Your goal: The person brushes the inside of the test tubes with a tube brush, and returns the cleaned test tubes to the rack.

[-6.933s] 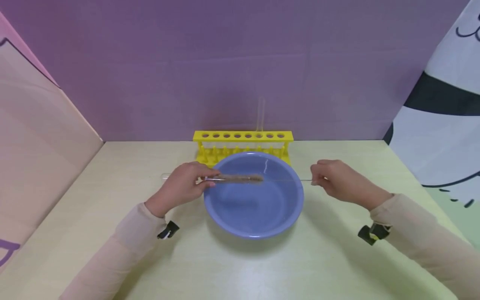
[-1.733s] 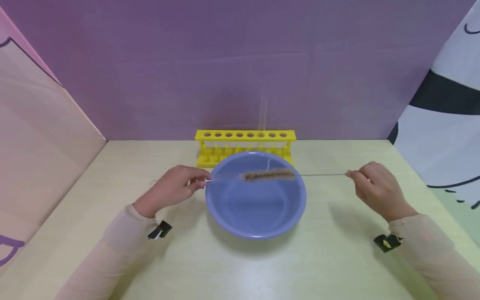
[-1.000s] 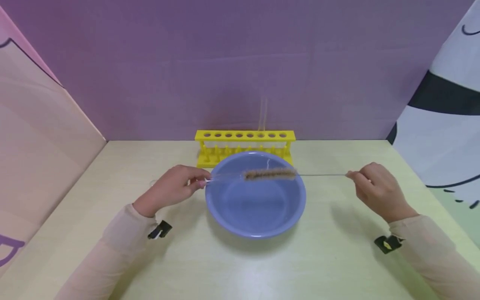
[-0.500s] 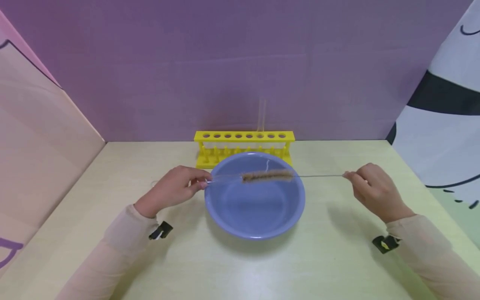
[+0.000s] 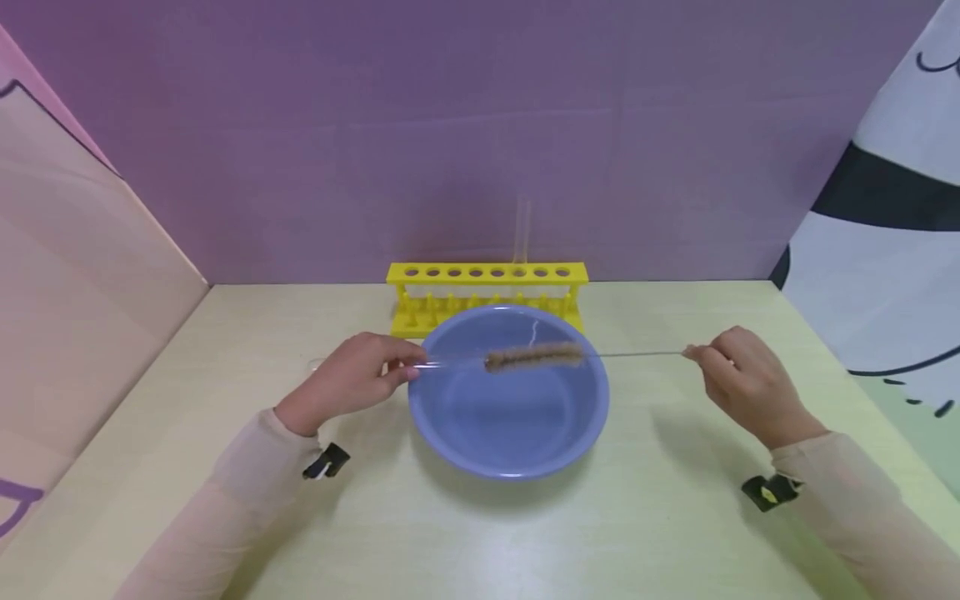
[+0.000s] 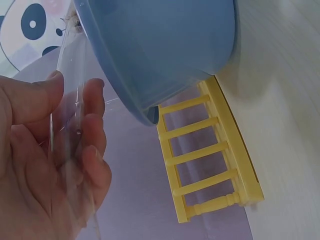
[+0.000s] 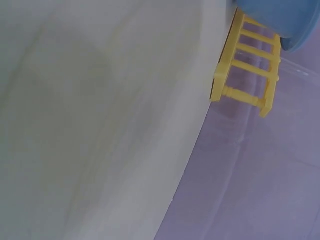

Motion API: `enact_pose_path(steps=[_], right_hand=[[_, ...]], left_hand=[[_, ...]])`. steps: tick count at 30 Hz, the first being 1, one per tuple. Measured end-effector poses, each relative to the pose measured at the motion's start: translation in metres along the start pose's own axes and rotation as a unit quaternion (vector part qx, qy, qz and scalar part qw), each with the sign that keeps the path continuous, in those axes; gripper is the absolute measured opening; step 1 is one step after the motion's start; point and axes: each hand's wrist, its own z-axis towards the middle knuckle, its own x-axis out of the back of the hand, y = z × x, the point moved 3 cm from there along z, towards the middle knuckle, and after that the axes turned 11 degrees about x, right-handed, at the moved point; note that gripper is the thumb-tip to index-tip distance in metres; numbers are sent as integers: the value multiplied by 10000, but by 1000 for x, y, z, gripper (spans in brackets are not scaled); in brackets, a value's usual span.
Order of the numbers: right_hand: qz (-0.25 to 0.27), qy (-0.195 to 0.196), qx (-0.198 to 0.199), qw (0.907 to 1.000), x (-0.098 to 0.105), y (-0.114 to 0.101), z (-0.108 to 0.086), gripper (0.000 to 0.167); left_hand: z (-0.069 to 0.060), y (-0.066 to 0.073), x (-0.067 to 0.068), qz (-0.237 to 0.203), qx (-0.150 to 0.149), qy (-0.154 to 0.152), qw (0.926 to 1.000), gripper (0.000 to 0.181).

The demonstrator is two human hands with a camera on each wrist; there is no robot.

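Over the blue basin (image 5: pixel 510 475), my left hand (image 5: pixel 360 373) pinches a clear test tube (image 5: pixel 453 363) between thumb and fingers, held roughly level. The left wrist view shows the test tube (image 6: pixel 74 57) lying along the palm, with bristles at its far end. My right hand (image 5: pixel 750 379) pinches the thin wire handle of a test tube brush (image 5: pixel 534 357), out to the right of the basin. The brown bristle head lies in line with the tube, its left end at the tube's mouth. Whether the tip is inside, I cannot tell. No hand shows in the right wrist view.
Behind the basin stands a yellow test tube rack (image 5: pixel 487 273), partly hidden by it. Another clear test tube (image 5: pixel 522 233) stands upright in the rack. A purple backdrop (image 5: pixel 480 142) rises along the back edge of the pale table (image 5: pixel 510 542).
Compared with the oldest frame, my right hand has moved right and drawn the bristles out of the tube, where they partly were. Over the last second, both hands have stayed nearly still.
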Motion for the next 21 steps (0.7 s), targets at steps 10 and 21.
enact_pose_path(steps=[10,21], right_hand=[[120,-455,21,9989,-3,1,-2,38],[661,-856,-282,9937,-1,1,7,44]], left_hand=[[1,-1,1,103,-222,317,9992,23],[4,2,-5,174,-555,986,9934,27]])
